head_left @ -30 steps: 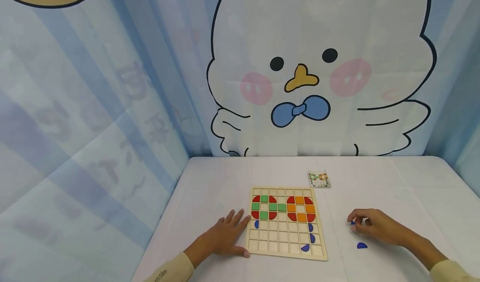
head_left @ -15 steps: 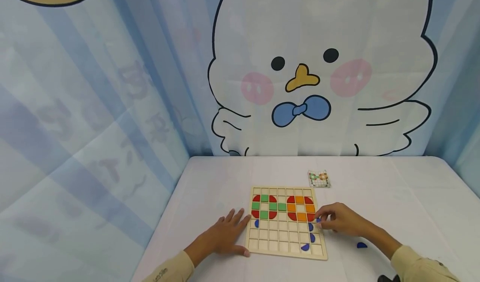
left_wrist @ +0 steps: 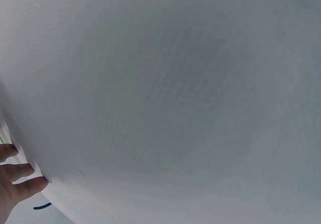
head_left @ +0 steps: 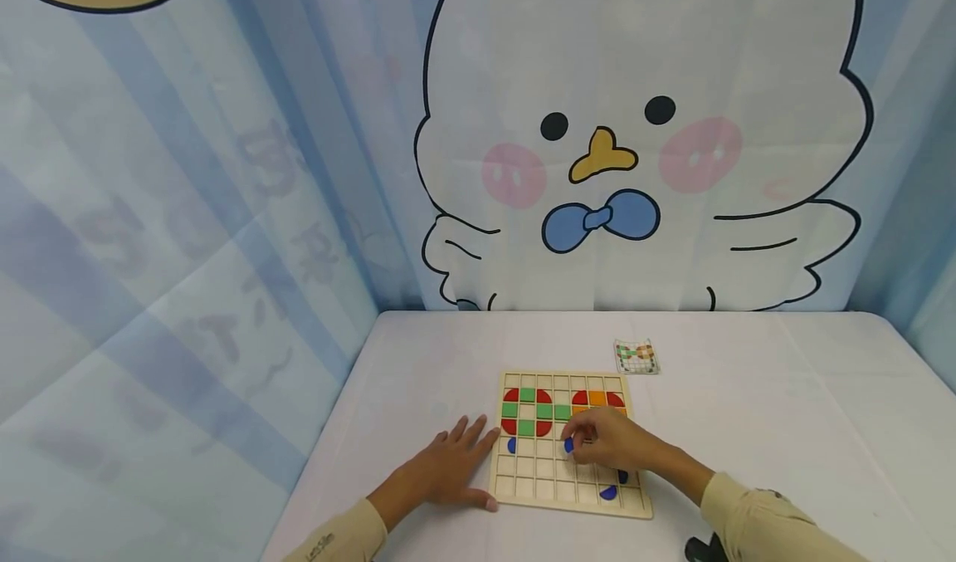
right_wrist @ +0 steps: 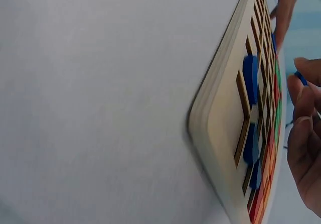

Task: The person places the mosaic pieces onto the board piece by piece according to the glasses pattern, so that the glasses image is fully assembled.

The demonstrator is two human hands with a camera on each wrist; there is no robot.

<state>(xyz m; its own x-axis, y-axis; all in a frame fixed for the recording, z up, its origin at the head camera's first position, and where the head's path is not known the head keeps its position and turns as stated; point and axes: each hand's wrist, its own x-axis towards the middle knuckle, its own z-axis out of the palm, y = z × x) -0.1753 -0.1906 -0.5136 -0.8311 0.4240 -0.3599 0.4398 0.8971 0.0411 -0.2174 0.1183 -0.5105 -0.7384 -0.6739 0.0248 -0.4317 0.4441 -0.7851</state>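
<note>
My right hand (head_left: pixel 608 439) is over the wooden grid board (head_left: pixel 526 467), pinching a small blue half-round tile (head_left: pixel 568 445) between thumb and fingertips. In the right wrist view that blue tile (right_wrist: pixel 300 78) shows at the fingertips, held off the board. Spread out flat, my left hand (head_left: pixel 451 462) lies on the table along the board's left edge, with index finger and thumb at that edge. Red, green (head_left: pixel 527 395) and orange (head_left: pixel 597 398) tiles form two ring shapes on the upper rows. Blue half-round tiles sit at left (head_left: pixel 511 445) and lower right (head_left: pixel 608 492); my right hand hides part of the board.
A small printed pattern card (head_left: pixel 636 357) lies behind the board's back right corner. The white table (head_left: pixel 784 396) ends at a curtain (head_left: pixel 597 271) with a cartoon chick. A black object (head_left: pixel 702 549) shows below the right sleeve.
My right hand has picked up a blue half-round tile from the right of the table and carried it left over the board. My left hand stays put. The right sleeve now covers another loose blue tile's spot.
</note>
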